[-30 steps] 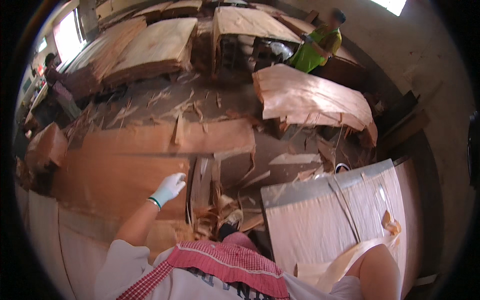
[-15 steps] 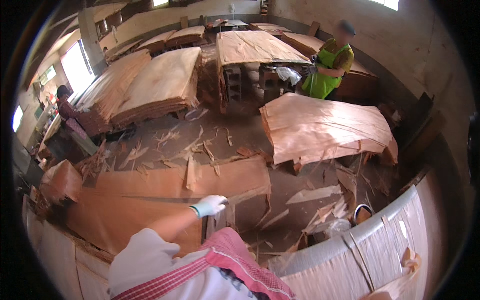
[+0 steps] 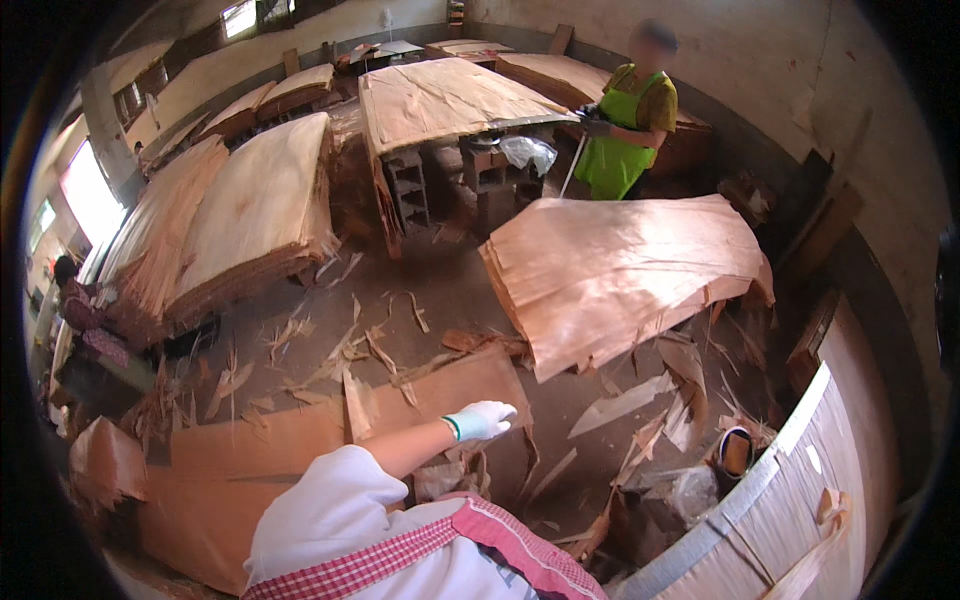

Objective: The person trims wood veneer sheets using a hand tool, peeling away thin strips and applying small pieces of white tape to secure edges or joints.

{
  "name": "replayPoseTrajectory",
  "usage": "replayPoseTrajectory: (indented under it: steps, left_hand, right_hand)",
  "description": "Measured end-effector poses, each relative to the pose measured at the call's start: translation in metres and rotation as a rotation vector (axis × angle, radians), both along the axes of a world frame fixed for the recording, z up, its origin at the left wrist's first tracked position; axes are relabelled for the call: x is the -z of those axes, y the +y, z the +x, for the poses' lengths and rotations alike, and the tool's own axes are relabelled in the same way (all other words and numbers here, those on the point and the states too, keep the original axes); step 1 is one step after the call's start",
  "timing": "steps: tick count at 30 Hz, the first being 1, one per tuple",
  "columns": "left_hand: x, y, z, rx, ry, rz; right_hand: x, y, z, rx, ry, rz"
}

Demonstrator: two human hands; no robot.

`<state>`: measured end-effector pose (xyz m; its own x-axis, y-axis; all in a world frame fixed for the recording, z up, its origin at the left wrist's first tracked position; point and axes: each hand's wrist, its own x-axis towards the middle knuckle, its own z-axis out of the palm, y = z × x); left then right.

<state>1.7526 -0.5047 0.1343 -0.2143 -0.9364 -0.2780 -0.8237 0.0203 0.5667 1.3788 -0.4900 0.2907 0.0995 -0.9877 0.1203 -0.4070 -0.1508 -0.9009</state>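
Observation:
My left hand [image 3: 482, 421], in a white glove with a pale green cuff, reaches out in front of me with its fingers loosely stretched. Nothing shows in it. Beneath and beyond it lie reddish-brown veneer sheets [image 3: 240, 432], low down, with torn edges and a pale loose strip [image 3: 356, 403] on top. Crumpled veneer scraps [image 3: 455, 474] are just below the wrist. My right hand is out of sight. At my right is a curved pile of pale veneer [image 3: 800, 510] with a grey band along its edge.
A veneer stack [image 3: 620, 270] stands ahead right, larger stacks [image 3: 250, 210] behind left. Another veneer-topped stack [image 3: 450, 100] rests on concrete blocks [image 3: 408, 185]. A co-worker in a green apron [image 3: 612, 165] stands beyond; another person [image 3: 85, 305] is far left. Scraps [image 3: 620, 403] litter the floor near a round container [image 3: 736, 452].
My view has turned right and my body has moved forward. My left hand has swung right, away from the brown sheets' middle. The co-worker now holds a thin pale stick-like thing.

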Motion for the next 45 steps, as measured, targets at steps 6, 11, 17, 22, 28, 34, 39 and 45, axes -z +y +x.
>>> replayPoseTrajectory:
  steps: [6,11,17,22,28,34,39,45]
  left_hand:
    - [0.026,-0.017,0.103,-0.104,-0.078,0.127]
    - [0.055,-0.027,0.128,-0.155,-0.062,0.253]
    - [0.053,-0.069,0.104,-0.064,-0.023,0.260]
    - [0.054,-0.107,0.090,-0.076,-0.056,0.253]
    - [0.059,-0.173,0.070,-0.124,-0.119,0.256]
    - [0.056,-0.243,0.005,-0.120,-0.073,0.247]
    - [0.046,-0.305,-0.059,-0.007,-0.055,0.293]
    - [0.066,-0.391,-0.085,0.117,-0.095,0.304]
  right_hand:
    - [0.026,0.001,0.003,0.377,0.110,0.105]
    - [0.040,0.005,-0.007,0.528,0.163,0.138]
    - [0.062,-0.004,-0.034,0.672,0.189,0.171]
    - [0.080,-0.038,-0.062,0.710,0.188,0.181]
    - [0.105,-0.096,-0.110,0.742,0.165,0.184]
    - [0.113,-0.172,-0.156,0.745,0.147,0.184]
    - [0.114,-0.227,-0.197,0.777,0.168,0.160]
    - [0.131,-0.280,-0.244,0.890,0.207,0.176]
